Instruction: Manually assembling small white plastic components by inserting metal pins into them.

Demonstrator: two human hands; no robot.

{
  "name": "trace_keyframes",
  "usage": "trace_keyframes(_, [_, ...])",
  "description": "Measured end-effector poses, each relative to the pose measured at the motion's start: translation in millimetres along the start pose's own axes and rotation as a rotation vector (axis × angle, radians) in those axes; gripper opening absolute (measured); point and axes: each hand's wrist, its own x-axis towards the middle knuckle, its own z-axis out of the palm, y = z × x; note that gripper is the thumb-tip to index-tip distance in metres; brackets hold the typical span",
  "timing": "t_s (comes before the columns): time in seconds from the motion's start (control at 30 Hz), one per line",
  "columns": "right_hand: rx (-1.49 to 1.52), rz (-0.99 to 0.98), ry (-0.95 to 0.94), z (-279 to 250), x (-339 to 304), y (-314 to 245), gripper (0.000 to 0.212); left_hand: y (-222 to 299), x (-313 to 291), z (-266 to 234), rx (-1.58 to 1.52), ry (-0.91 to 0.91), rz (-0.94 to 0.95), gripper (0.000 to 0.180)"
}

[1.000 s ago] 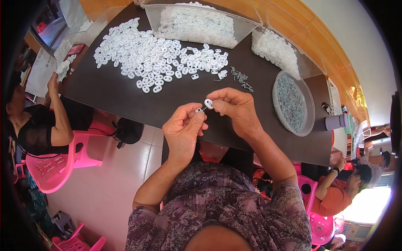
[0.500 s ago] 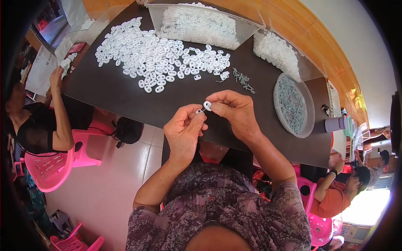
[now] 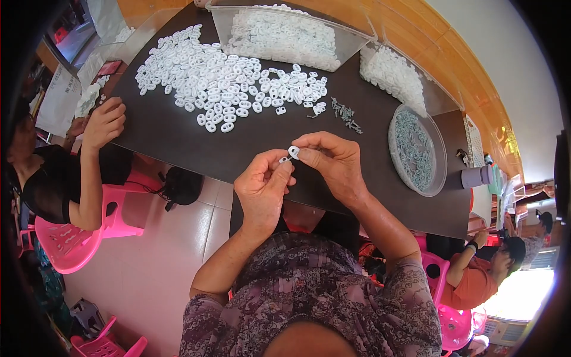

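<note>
Above the near edge of the dark table (image 3: 178, 143), my two hands meet fingertip to fingertip. My left hand (image 3: 262, 187) is closed, pinching a small white plastic piece (image 3: 284, 160) between thumb and fingers. In my right hand (image 3: 333, 163), thumb and forefinger pinch a white oval two-hole piece (image 3: 294, 152). The two pieces are very close; whether they touch or are joined I cannot make out. Beyond my hands spreads a large heap of white oval two-hole pieces (image 3: 202, 77). A small pile of grey metal screws (image 3: 346, 114) lies past my right hand.
A clear bin of white pieces (image 3: 357, 35) stands at the back, another clear bin (image 3: 443, 98) to its right. A round tub of screws (image 3: 441, 160) and a lidded grey container (image 3: 476, 177) are at the right. A co-worker's hand (image 3: 104, 124) rests near the table's left end.
My hands have shifted very slightly, both still pinching their pieces. At the left, the co-worker's raised arm has swung rightward and the hand has come nearer the table's edge.
</note>
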Motion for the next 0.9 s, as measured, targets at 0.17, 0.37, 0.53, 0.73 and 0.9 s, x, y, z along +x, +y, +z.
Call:
trace_keyframes(0.17, [-0.004, -0.016, 0.005, 1.6, -0.7, -1.4, 0.011, -0.8, -0.1, 0.7, 0.006, 0.016, 0.014, 0.017])
trace_keyframes(0.37, [-0.038, -0.024, 0.021, 1.9, -1.1, -3.7, 0.011, 0.7, -0.4, 1.3, -0.037, 0.007, -0.006, 0.016])
trace_keyframes(0.53, [-0.028, 0.002, -0.006, 0.0, -3.0, -3.7, 0.014, 0.9, -1.2, 2.6, -0.082, 0.010, -0.007, 0.017])
trace_keyframes(0.73, [-0.028, -0.003, 0.008, 3.9, -4.6, -3.9, 0.010, -0.4, -2.2, 5.2, -0.094, 0.015, 0.002, 0.020])
trace_keyframes(0.9, [-0.135, -0.031, 0.017, 3.3, -4.5, -1.0, 0.012, -5.0, -1.4, 4.4, -0.119, -0.007, 0.028, 0.025])
